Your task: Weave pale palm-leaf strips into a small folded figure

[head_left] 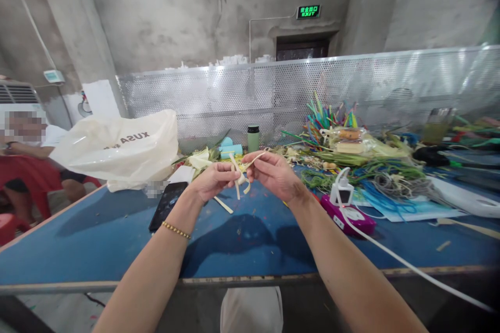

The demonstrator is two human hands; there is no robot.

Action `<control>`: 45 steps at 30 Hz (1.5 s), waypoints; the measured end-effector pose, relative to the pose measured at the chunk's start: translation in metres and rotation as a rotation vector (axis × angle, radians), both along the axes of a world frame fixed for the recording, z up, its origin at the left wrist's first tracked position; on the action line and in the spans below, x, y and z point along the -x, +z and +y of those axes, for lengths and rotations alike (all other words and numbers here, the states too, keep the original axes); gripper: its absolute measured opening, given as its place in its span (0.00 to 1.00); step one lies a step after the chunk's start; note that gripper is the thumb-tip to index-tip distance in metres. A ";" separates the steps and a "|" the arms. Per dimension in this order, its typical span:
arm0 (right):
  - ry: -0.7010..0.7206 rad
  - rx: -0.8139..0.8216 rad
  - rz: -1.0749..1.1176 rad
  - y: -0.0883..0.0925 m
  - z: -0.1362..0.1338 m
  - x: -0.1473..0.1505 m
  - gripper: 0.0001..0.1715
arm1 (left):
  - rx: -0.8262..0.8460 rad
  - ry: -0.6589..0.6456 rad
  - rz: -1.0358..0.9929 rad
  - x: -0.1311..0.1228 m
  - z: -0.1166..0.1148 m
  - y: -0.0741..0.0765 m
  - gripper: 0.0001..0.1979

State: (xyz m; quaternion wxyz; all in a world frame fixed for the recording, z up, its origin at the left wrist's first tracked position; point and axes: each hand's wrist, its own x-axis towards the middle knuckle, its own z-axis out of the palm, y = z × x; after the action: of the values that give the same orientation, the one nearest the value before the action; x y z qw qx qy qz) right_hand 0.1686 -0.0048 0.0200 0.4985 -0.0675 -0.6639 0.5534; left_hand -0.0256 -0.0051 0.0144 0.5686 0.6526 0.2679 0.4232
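Note:
Above the middle of the blue table, my left hand (215,179) pinches a small piece of pale, flat strips (242,179) that look like dried leaf or husk, looped together with loose ends hanging down. My right hand (272,173) is closed on one strip of the same piece, its fingertips gripping close to the loop. Both hands are raised a little off the tabletop. Another pale strip (224,205) lies below them on the table. Just left of my left wrist is a dark phone or tablet (167,205).
A white plastic bag (125,148) stands at the left, with a seated person behind it. Beyond my hands is a green bottle (253,139). Green stalks and colourful stems heap up at the right, beside a purple power strip (357,218) with a white cable.

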 end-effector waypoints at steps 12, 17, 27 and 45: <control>-0.021 0.051 -0.146 -0.003 0.002 -0.002 0.13 | -0.028 -0.022 0.130 0.002 -0.001 0.000 0.11; -0.237 -0.034 -0.236 -0.001 -0.002 0.002 0.14 | -0.015 0.076 0.161 0.001 0.004 -0.003 0.13; -0.606 -0.415 -0.457 -0.007 0.008 0.007 0.10 | -0.028 0.186 0.205 -0.002 0.008 -0.008 0.15; -0.858 -0.695 -0.625 -0.016 0.018 0.010 0.08 | -0.165 0.266 0.315 -0.004 0.012 -0.014 0.16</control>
State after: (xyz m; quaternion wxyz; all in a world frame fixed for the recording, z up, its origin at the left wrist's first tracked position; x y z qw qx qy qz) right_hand 0.1586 0.0129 0.0042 0.4515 -0.3200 -0.8328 0.0107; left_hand -0.0219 0.0065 0.0003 0.4036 0.7137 0.4018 0.4078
